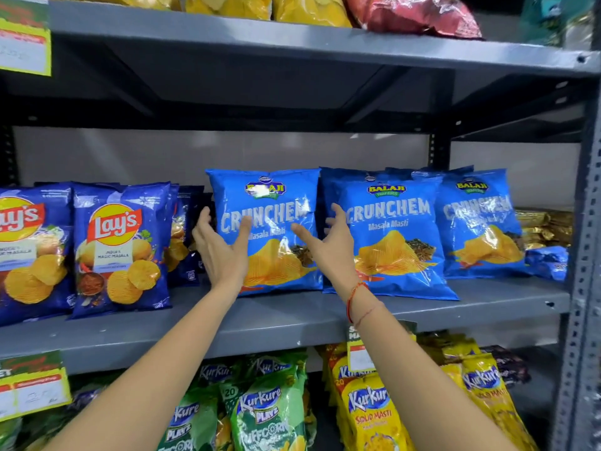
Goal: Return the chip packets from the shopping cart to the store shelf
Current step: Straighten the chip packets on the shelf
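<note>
Middle shelf (292, 320), grey metal. Both hands up at one blue chip packet (265, 229) standing upright on it, between the dark blue packets (120, 249) to its left and a row of matching blue packets (390, 236) to its right.

Left hand (221, 245): fingers released and spread, thumb lying across the packet's front, the rest reaching round its left edge. Right hand (328, 242): fingers likewise loose and splayed, at the packet's right edge, against the neighbour. Neither hand clamps the bag; cannot tell whether the palms actually touch it.

Risks, as I judge them:
- Packet is puffed with air and light; with the hands off it could tip forward off the shelf lip.
- The right hand sits between two bags; drawing it back may drag the neighbour out of line.
- Squeezing would crush the chips.

Packet's look: glossy, smooth film, crimped top seam, air-filled, picture of ridged chips low on the front. Shopping cart not in view.
</note>
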